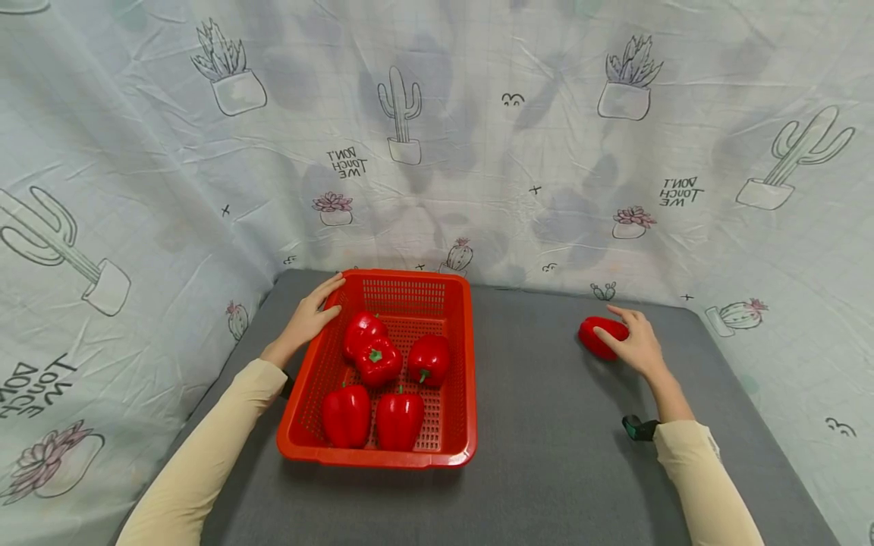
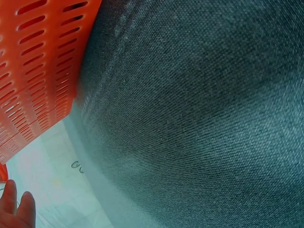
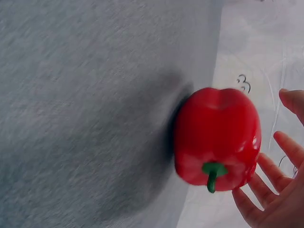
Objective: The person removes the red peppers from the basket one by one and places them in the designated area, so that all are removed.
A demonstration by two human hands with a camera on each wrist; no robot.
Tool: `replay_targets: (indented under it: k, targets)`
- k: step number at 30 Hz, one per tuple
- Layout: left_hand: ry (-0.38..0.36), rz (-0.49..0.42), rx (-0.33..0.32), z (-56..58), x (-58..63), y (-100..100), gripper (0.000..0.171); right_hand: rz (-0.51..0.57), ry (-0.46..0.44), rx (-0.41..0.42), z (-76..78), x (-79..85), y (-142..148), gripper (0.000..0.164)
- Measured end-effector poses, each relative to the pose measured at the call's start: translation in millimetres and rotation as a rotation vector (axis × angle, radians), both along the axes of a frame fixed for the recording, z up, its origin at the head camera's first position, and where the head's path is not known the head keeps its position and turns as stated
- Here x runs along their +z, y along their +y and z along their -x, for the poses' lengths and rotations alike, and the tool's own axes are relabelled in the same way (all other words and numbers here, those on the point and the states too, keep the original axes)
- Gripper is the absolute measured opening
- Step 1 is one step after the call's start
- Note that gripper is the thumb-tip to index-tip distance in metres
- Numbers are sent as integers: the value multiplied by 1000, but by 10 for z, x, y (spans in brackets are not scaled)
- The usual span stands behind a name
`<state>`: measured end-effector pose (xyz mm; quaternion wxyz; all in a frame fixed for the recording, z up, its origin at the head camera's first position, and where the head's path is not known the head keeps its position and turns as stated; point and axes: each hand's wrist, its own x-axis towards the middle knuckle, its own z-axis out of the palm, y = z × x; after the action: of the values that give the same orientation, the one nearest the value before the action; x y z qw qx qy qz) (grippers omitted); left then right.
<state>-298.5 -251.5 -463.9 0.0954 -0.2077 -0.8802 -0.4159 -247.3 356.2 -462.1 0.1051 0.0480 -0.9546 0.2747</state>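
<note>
At the left back corner of a red plastic basket (image 1: 471, 364), my left hand (image 1: 309, 315) rests along the rim, fingers extended. Two of its fingertips (image 2: 23, 209) show beside the basket wall (image 2: 33, 71) in the left wrist view. Inside lie several red bell peppers (image 1: 399, 421) with green stems. Over to the right, my right hand (image 1: 638, 343) hovers around a single red bell pepper (image 1: 595, 334) on the table. In the right wrist view its fingers are spread beside this pepper (image 3: 216, 137), not closed round it; whether a fingertip touches it I cannot tell.
A grey cloth-covered table (image 1: 539, 425) carries everything. Pale curtains (image 1: 464, 152) printed with potted cacti hang behind it and at both sides, close to the table edges. The basket takes up the left half of the table.
</note>
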Motion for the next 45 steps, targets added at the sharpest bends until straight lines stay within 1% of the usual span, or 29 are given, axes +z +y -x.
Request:
replay_targets:
  k: [8, 13, 17, 23, 28, 30, 37, 45]
  targets:
    - [-11, 3, 7, -11, 25, 12, 54, -21, 31, 26, 162, 95, -185, 57]
    - [-19, -4, 10, -24, 29, 18, 53, -36, 22, 49, 215, 178, -344, 56]
    - [-21, -4, 17, -29, 35, 19, 53, -30, 35, 92, 256, 223, -481, 55]
    - [-27, -12, 22, -42, 40, 23, 53, -14, 83, 165, 331, 260, -681, 52]
    - [-29, -10, 23, -34, 35, 25, 53, 0, 102, 207, 366, 292, -842, 52]
    - [-31, -11, 26, -38, 36, 27, 53, 5, 98, 222, 376, 303, -903, 52]
    - [-42, -10, 28, -41, 38, 39, 53, 89, 72, 281, 378, 368, -1113, 53]
    - [-21, -12, 30, -15, 24, 31, 52, 110, 30, 305, 418, 471, -1394, 54]
